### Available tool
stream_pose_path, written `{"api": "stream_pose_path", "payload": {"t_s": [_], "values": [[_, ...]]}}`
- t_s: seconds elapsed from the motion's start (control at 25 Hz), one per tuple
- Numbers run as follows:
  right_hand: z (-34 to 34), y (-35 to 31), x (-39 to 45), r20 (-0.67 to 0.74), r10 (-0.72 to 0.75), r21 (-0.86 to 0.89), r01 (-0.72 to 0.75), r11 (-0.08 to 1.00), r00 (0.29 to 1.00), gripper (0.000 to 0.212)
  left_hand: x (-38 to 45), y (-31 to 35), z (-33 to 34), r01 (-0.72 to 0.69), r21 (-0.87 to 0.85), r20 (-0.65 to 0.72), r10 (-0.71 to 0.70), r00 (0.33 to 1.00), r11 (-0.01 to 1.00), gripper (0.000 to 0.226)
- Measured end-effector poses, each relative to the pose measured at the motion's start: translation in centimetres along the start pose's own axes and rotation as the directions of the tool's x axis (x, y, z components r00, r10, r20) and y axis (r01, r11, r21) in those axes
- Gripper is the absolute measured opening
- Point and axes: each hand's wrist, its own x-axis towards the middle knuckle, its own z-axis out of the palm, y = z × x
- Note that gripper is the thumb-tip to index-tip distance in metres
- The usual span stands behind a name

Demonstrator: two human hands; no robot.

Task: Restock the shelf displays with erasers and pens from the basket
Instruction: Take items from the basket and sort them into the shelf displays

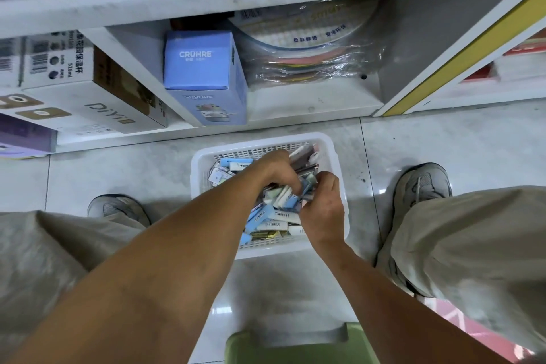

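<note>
Floor tiles carry the white basket (267,248); left hand (277,170) and right hand (322,210) seemingly clamp erasers (277,216), gathering stock. Next: lift toward shelf (310,103).

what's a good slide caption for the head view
Both hands, left hand and right hand, dig into erasers piled in a white basket on the floor below the shelf.

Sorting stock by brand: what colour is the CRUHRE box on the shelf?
Light blue CRUHRE box, clearest in the head view.
</note>
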Motion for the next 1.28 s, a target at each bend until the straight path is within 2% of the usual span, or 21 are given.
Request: {"api": "stream_pose_path", "payload": {"t_s": [0.2,0.4,0.56,0.68,0.76,0.8,0.84,0.88,0.92,1.0,1.04,1.12,1.28], "values": [[0.0,0.1,0.0,0.002,-0.022,0.030,0.022,0.999,1.000,0.025,-0.9,-1.0,0.2,0.033,-0.195,0.082,-0.018,0.996,0.980,0.056],[-0.3,0.2,0.6,0.017,-0.016,0.023,0.015,1.000,1.000,0.023,-2.5,-4.3,0.3,0.069,-0.429,0.050,-0.053,0.997,0.901,0.063],[-0.9,0.2,0.9,0.147,-0.032,-0.053,0.040,0.998,0.989,0.026,-4.6,-6.4,-0.4,0.004,-0.480,-0.037,-0.025,0.999,0.877,0.061],[-2.0,-0.7,0.9,0.158,-0.095,-0.088,0.110,0.990,0.983,0.038,-6.6,-6.4,-0.9,-0.092,-0.519,-0.145,0.019,0.989,0.850,0.058],[-3.0,-2.0,1.3,0.165,-0.079,-0.048,0.088,0.995,0.983,0.042,-8.2,-5.7,-1.6,-0.169,-0.553,-0.195,0.071,0.978,0.816,0.055],[-3.7,-3.0,1.8,0.212,-0.032,0.036,0.025,0.999,0.977,0.041,-9.2,-5.3,-1.9,-0.205,-0.578,-0.215,0.095,0.972,0.790,0.053],[-4.7,-4.3,2.3,0.310,0.033,0.177,-0.091,0.980,0.950,0.036,-10.4,-4.8,-2.3,-0.235,-0.610,-0.227,0.116,0.967,0.757,0.052],[-5.8,-5.6,2.8,0.457,0.067,0.320,-0.235,0.918,0.887,0.030,-11.6,-4.2,-2.8,-0.262,-0.645,-0.238,0.138,0.962,0.718,0.052],[-7.0,-6.8,3.2,0.598,0.051,0.411,-0.360,0.838,0.800,0.026,-12.8,-3.6,-3.3,-0.292,-0.672,-0.252,0.161,0.954,0.680,0.052],[-10.0,-9.5,3.5,0.744,-0.068,0.466,-0.443,0.766,0.664,0.022,-15.6,-2.5,-4.3,-0.356,-0.698,-0.292,0.207,0.934,0.622,0.052],[-11.6,-10.7,3.5,0.770,-0.122,0.475,-0.435,0.765,0.626,0.022,-17.0,-2.0,-5.0,-0.378,-0.702,-0.308,0.221,0.925,0.603,0.051],[-14.5,-13.4,3.2,0.760,-0.193,0.491,-0.354,0.796,0.621,0.019,-20.2,-1.0,-6.3,-0.411,-0.698,-0.342,0.232,0.911,0.587,0.047],[-19.6,-19.3,2.0,0.636,-0.247,0.494,-0.140,0.858,0.731,0.018,-26.4,1.1,-9.0,-0.502,-0.668,-0.440,0.252,0.862,0.550,0.045]]}}
